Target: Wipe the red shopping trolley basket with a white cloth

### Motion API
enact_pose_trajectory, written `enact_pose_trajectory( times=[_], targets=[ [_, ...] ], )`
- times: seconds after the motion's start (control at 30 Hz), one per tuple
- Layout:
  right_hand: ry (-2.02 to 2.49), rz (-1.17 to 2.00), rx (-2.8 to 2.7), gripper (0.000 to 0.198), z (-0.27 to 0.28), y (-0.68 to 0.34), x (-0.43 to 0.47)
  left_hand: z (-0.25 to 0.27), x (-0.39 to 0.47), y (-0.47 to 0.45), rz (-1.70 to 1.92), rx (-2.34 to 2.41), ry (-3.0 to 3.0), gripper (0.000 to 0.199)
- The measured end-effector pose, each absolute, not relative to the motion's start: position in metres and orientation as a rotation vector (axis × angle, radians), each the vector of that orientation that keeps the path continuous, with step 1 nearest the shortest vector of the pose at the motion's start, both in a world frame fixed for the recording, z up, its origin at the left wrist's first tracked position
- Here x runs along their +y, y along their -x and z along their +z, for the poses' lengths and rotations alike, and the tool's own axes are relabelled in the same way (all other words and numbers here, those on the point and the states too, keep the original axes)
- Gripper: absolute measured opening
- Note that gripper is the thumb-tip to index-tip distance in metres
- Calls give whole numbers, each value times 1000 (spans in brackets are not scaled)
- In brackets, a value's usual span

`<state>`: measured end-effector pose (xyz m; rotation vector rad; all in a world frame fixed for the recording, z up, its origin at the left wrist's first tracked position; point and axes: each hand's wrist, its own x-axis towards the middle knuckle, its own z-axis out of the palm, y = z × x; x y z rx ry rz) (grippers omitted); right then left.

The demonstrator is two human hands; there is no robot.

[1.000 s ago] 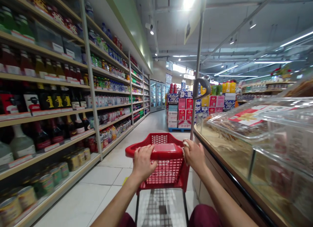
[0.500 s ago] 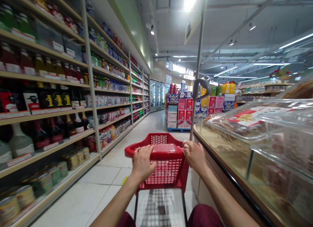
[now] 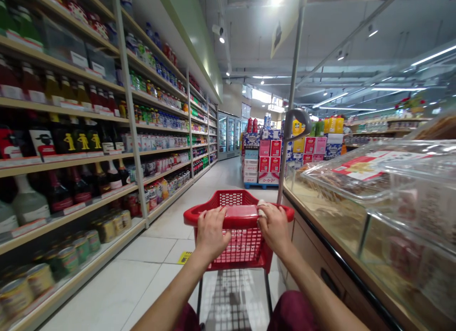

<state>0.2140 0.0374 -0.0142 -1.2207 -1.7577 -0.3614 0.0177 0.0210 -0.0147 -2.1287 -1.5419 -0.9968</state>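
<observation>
A red plastic shopping cart point(image 3: 239, 248) stands in front of me, with a mesh basket and dark legs. My left hand point(image 3: 213, 232) rests over the left half of its handle point(image 3: 241, 216), fingers curled across the top and thumb along the near side. On the right half, my right hand point(image 3: 275, 227) is closed around the handle. A small crumpled white wad, perhaps tissue point(image 3: 261, 208), pokes out at that hand's fingers. The basket shows only in part behind the handle, so its contents are hard to make out.
Tall shelves point(image 3: 137, 179) of bottles and cans line the left. Close on the right runs a glass-sided display counter point(image 3: 331, 212) with clear plastic packs point(image 3: 377, 172); a grey pole point(image 3: 290, 93) rises beside it. Stacked drink cartons point(image 3: 261, 160) stand ahead. Pale tiles point(image 3: 149, 264) cover the aisle.
My right hand has shifted left along the handle, uncovering its right end. My left hand keeps its hold. The view has moved slightly, and a yellow floor sticker shows more.
</observation>
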Motion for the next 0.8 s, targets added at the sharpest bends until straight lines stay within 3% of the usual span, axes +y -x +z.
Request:
enact_pose_trajectory(
  times=[0.13,0.33,0.57,0.8],
  targets=[
    [1075,-409,-1863,29,-15,-195,30,-15,21,-19,-986,-1536,2134,53],
    [1274,-312,-1727,27,-8,-219,43,-14,21,-20,-993,-1536,2133,52],
    [1046,-367,-1882,29,-13,-181,35,-13,21,-22,-963,-1555,2129,53],
    [1243,-302,-1732,25,-6,-210,45,-14,18,-27,-979,-1572,2109,52]
  ],
)
